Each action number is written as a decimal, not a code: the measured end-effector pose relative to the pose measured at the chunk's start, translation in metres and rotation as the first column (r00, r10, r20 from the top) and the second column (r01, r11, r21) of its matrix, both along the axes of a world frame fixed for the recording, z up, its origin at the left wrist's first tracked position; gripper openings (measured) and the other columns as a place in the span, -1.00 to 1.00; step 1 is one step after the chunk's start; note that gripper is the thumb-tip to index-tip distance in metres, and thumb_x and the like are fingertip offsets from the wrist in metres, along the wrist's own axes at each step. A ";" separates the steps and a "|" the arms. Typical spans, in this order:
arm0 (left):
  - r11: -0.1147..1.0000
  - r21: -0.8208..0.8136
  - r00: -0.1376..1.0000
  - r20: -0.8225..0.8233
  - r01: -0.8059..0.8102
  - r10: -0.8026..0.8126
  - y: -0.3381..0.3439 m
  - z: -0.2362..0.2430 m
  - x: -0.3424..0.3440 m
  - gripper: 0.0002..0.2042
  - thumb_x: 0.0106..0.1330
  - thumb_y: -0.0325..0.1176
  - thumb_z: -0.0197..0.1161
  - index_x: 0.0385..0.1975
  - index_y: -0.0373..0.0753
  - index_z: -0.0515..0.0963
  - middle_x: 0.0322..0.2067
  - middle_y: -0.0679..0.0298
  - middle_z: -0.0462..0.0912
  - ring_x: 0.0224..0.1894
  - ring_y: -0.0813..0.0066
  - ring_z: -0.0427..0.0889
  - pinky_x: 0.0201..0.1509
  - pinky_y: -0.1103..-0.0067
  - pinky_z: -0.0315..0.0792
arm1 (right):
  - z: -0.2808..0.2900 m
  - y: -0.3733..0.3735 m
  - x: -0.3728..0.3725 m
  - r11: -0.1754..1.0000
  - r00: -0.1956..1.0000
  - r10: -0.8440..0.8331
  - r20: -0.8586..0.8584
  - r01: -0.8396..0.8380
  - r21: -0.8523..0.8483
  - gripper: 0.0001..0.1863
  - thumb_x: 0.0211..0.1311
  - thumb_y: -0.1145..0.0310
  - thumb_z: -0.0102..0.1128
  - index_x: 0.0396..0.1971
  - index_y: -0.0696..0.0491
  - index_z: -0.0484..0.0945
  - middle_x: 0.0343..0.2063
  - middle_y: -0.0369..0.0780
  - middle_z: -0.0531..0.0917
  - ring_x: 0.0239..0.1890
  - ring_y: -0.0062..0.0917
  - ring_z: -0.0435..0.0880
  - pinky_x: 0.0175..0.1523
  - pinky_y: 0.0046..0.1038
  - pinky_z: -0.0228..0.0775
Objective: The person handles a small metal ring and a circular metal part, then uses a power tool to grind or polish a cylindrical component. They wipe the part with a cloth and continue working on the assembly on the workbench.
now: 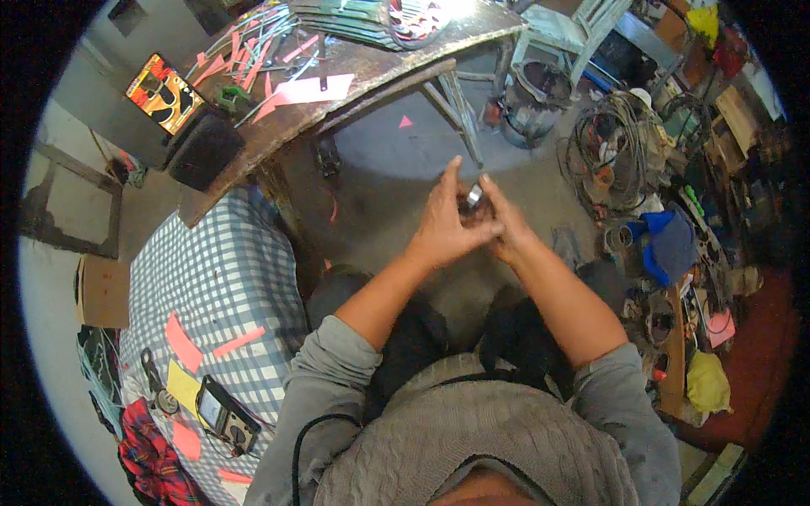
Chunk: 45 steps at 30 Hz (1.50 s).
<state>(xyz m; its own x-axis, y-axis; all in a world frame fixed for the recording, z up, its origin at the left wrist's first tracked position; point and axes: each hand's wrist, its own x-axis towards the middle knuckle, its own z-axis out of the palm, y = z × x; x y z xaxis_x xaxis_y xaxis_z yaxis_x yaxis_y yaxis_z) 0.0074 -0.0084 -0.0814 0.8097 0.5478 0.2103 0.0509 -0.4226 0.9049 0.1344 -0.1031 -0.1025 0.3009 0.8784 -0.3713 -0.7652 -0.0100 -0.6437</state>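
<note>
In front of my knees, my left hand [445,221] and my right hand [512,232] are brought together. Between them sits a small dark piece with a shiny metal face [475,197]; its kind is too small and too covered to make out. My left fingers point up along one side of it, and the left thumb reaches across below toward my right hand. The right fingers close in from the other side. Palms and fingers hide most of the piece.
Ahead stands a wooden workbench [371,78] with wires and pink strips. A black bucket [537,101] is beyond my hands. Coiled cable [603,152] and clutter lie right. On the left, a checked cloth [202,278] carries a meter [226,415] and paper strips.
</note>
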 end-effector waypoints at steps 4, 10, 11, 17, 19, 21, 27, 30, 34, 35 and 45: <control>0.973 -0.229 1.000 -0.012 -0.020 0.017 0.015 -0.014 0.013 0.15 0.09 0.01 0.57 0.51 -0.47 -0.05 -0.13 0.07 0.63 -0.11 0.26 0.65 0.07 0.40 0.55 | 0.006 -0.010 -0.006 0.979 0.239 0.064 0.969 0.175 -0.107 -0.42 0.17 0.32 0.49 0.17 0.14 0.52 -0.23 -0.19 0.67 -0.21 -0.32 0.71 -0.07 -0.28 0.59; 0.831 -0.551 0.996 0.091 0.073 -0.027 0.018 -0.028 0.007 0.05 0.33 0.16 0.34 0.50 -0.54 -0.07 -0.29 0.26 0.60 -0.32 0.56 0.57 -0.42 0.68 0.40 | -0.002 -0.015 -0.011 0.982 -0.223 -0.093 0.970 0.142 0.127 -0.40 0.03 0.30 0.53 0.10 0.12 0.54 -0.06 -0.03 0.59 -0.12 -0.12 0.70 -0.01 -0.22 0.58; 0.852 -0.516 0.993 0.112 0.093 -0.040 0.018 -0.028 0.005 0.05 0.33 0.17 0.33 0.49 -0.55 -0.06 -0.31 0.27 0.60 -0.35 0.56 0.56 -0.41 0.66 0.42 | -0.002 -0.010 -0.010 0.969 -0.320 -0.084 0.944 0.196 0.152 -0.44 0.18 0.14 0.47 0.02 0.21 0.53 -0.23 0.00 0.65 -0.23 -0.22 0.75 -0.13 -0.27 0.64; 0.932 -0.344 0.983 0.176 0.111 -0.052 0.023 -0.015 -0.001 -0.04 0.40 0.20 0.21 0.47 -0.54 0.03 -0.12 0.16 0.62 0.01 0.41 0.58 0.21 0.48 0.42 | 0.016 0.004 0.005 0.955 0.966 0.163 0.201 -0.102 -0.280 -0.26 0.31 -0.42 0.11 -0.14 0.10 0.57 -0.41 -0.08 0.72 -0.47 -0.37 0.76 -0.38 -0.33 0.67; 0.933 -0.345 0.984 0.171 0.105 -0.048 0.027 -0.010 -0.001 -0.04 0.40 0.22 0.20 0.47 -0.53 0.05 -0.07 0.18 0.63 0.05 0.39 0.57 0.24 0.50 0.39 | 0.021 0.005 0.002 0.967 0.840 0.165 0.516 -0.035 -0.253 -0.29 0.32 -0.29 0.22 0.00 0.15 0.56 -0.40 -0.03 0.73 -0.45 -0.40 0.77 -0.34 -0.34 0.64; 0.940 -0.328 0.985 0.168 0.089 -0.035 0.029 -0.009 0.001 -0.04 0.40 0.22 0.20 0.47 -0.54 0.07 -0.03 0.19 0.63 0.09 0.38 0.56 0.27 0.50 0.37 | 0.021 0.001 -0.004 0.971 0.302 0.175 0.937 0.104 -0.215 -0.29 0.32 -0.21 0.29 0.08 0.19 0.54 -0.41 0.01 0.72 -0.44 -0.42 0.77 -0.32 -0.35 0.62; 0.848 -0.517 0.949 0.309 0.116 0.059 0.021 -0.017 0.001 -0.49 0.45 0.01 0.22 0.11 -0.34 0.40 -0.19 0.14 0.68 -0.14 0.24 0.66 -0.01 0.38 0.54 | 0.003 -0.005 -0.018 0.967 -0.433 -0.092 0.897 0.175 0.184 -0.42 0.26 0.01 0.38 0.17 0.02 0.52 -0.33 -0.04 0.70 -0.32 -0.23 0.74 -0.16 -0.27 0.60; 0.934 -0.342 0.976 0.217 0.103 -0.029 0.021 -0.014 -0.001 -0.33 0.40 -0.04 0.30 0.30 -0.39 0.23 -0.20 0.16 0.66 -0.13 0.30 0.65 0.07 0.41 0.52 | 0.000 0.002 -0.013 0.980 0.394 -0.031 0.919 0.192 -0.049 -0.43 0.37 -0.07 0.29 0.06 0.15 0.57 -0.48 -0.13 0.73 -0.52 -0.39 0.72 -0.32 -0.30 0.61; 0.995 -0.100 0.985 0.170 0.024 -0.007 0.020 -0.002 0.003 -0.05 0.18 -0.31 0.48 0.50 -0.41 0.03 -0.24 0.17 0.60 -0.16 0.40 0.63 0.05 0.43 0.53 | 0.011 0.018 -0.005 0.994 0.998 0.059 0.030 -0.056 -0.096 -0.39 0.50 -0.22 -0.05 -0.06 0.09 0.62 -0.32 -0.14 0.75 -0.45 -0.42 0.72 -0.36 -0.42 0.55; 0.999 -0.015 0.974 0.227 0.028 -0.024 0.019 0.001 0.003 -0.02 0.18 -0.22 0.50 0.50 -0.43 0.02 -0.23 0.19 0.61 -0.17 0.42 0.62 -0.02 0.48 0.55 | 0.015 0.020 -0.004 0.997 0.997 0.071 -0.012 -0.071 -0.042 -0.37 0.48 -0.26 -0.06 -0.02 0.06 0.63 -0.24 -0.14 0.76 -0.34 -0.41 0.74 -0.28 -0.40 0.56; 0.811 -0.583 0.988 0.146 0.048 0.047 0.020 -0.005 -0.003 -0.12 0.38 0.02 0.33 0.46 -0.49 0.09 -0.15 0.22 0.65 -0.31 0.53 0.61 -0.43 0.64 0.45 | 0.023 -0.009 -0.015 0.978 -0.424 -0.055 0.904 0.160 0.135 -0.20 -0.05 0.32 0.60 0.26 0.01 0.43 0.02 -0.03 0.58 -0.05 -0.01 0.66 0.03 -0.12 0.58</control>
